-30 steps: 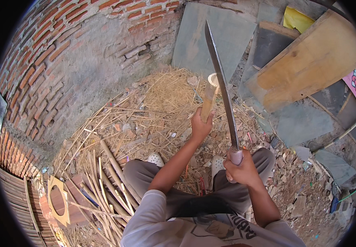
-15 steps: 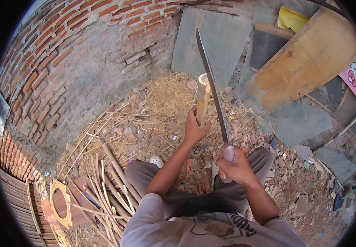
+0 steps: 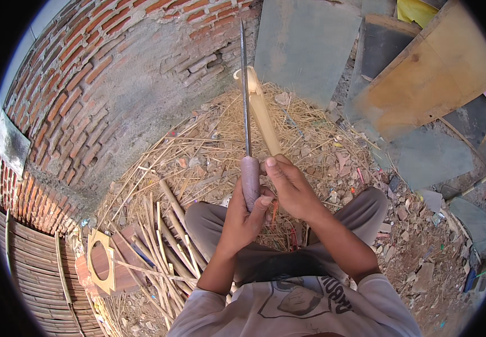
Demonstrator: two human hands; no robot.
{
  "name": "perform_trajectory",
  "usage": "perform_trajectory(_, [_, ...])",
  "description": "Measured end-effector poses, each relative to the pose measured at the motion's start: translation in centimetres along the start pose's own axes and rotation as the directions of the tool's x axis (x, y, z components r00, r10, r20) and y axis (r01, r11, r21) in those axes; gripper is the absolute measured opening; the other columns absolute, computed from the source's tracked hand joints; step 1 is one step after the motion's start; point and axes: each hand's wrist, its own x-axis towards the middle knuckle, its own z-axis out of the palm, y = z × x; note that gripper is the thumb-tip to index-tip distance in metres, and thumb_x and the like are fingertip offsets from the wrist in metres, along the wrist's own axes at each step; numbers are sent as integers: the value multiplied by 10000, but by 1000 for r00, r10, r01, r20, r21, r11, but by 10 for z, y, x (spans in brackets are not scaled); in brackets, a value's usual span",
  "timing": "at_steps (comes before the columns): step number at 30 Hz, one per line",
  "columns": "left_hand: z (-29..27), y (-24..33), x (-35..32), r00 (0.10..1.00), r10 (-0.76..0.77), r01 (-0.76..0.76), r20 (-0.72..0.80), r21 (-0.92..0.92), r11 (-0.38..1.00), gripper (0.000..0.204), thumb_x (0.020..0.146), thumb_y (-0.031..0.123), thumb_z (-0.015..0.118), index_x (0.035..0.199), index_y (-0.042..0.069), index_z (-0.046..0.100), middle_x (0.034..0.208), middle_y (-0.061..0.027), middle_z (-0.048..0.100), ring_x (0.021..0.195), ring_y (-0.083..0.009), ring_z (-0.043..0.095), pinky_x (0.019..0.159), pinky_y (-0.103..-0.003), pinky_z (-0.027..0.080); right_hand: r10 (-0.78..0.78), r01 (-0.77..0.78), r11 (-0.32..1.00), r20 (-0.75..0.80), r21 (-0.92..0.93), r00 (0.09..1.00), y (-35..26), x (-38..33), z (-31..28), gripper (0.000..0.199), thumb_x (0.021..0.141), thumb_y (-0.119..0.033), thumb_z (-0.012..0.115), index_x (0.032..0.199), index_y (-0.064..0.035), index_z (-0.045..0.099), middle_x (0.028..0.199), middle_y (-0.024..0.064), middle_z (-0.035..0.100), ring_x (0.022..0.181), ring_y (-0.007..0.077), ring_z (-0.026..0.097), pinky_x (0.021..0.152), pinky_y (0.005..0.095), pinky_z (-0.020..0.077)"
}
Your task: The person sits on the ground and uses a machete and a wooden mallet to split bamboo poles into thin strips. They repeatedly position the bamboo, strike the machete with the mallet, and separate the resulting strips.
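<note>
My left hand [image 3: 240, 223] is wrapped round the light purple handle of a machete [image 3: 246, 112], whose long dark blade points up and away from me. Beside it, my right hand [image 3: 294, 188] grips the lower end of a pale bamboo piece [image 3: 264, 121]. The bamboo leans a little left at its top, where a pale curled end shows. In this view the blade crosses in front of that curled end; I cannot tell whether they touch. My right thumb lies close to the machete handle.
Straw and rubble [image 3: 220, 137] cover the ground ahead. Bamboo sticks [image 3: 161, 247] lie in a heap at the left, by a board with a round hole [image 3: 89, 258]. A brick wall [image 3: 102, 73] curves round the far left; grey sheets [image 3: 304, 50] and a wooden panel [image 3: 428, 73] stand far right.
The machete has passed from my right hand to my left, and the bamboo piece from my left to my right. Both hands have come close together. The view has shifted slightly left.
</note>
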Motion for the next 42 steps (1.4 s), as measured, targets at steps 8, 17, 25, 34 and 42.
perform_trajectory(8, [-42, 28, -2, 978, -152, 168, -140, 111, 979, 321, 1012, 209, 549, 1243, -3, 480, 637, -10, 518, 474, -69, 490, 443, -215, 393, 142, -264, 954, -564, -142, 813, 46, -64, -176, 216, 950, -265, 615, 961, -50, 638, 857, -29, 551, 811, 91, 482, 730, 261, 401])
perform_trajectory(17, [-41, 34, 15, 980, -186, 195, -67, 158, 968, 294, 1008, 210, 554, 1204, -2, 502, 620, 1, 509, 453, -59, 468, 437, -211, 376, 707, -870, -270, -698, -413, 112, 389, -435, -249, 668, 775, -484, 687, 1166, 48, 583, 1118, 297, 643, 1081, 375, 628, 891, 467, 488])
perform_trajectory(25, [-54, 57, 36, 974, -219, 207, 55, 170, 963, 425, 1015, 321, 541, 1271, -8, 456, 608, -14, 496, 466, -80, 480, 428, -226, 395, 698, -915, -255, -714, -313, 50, 389, -482, -167, 585, 800, -355, 682, 1194, 57, 553, 1080, 280, 654, 969, 393, 653, 815, 479, 513])
perform_trajectory(34, [-73, 76, 52, 969, -248, 247, -12, 167, 955, 429, 989, 416, 534, 1102, 7, 471, 564, -44, 465, 375, -126, 448, 359, -252, 375, 402, -628, 769, -674, -119, 620, 345, -395, -230, 425, 790, -173, 706, 1121, 39, 542, 837, 114, 614, 691, 190, 606, 601, 343, 506])
perform_trajectory(42, [-86, 79, 43, 962, -274, 269, 19, 133, 954, 377, 1016, 353, 534, 1192, 26, 471, 573, -17, 471, 394, -102, 459, 375, -245, 367, 275, -538, 781, -598, -317, 753, 63, -104, -260, 426, 737, -24, 628, 1150, 47, 547, 774, 58, 580, 599, 138, 566, 512, 286, 453])
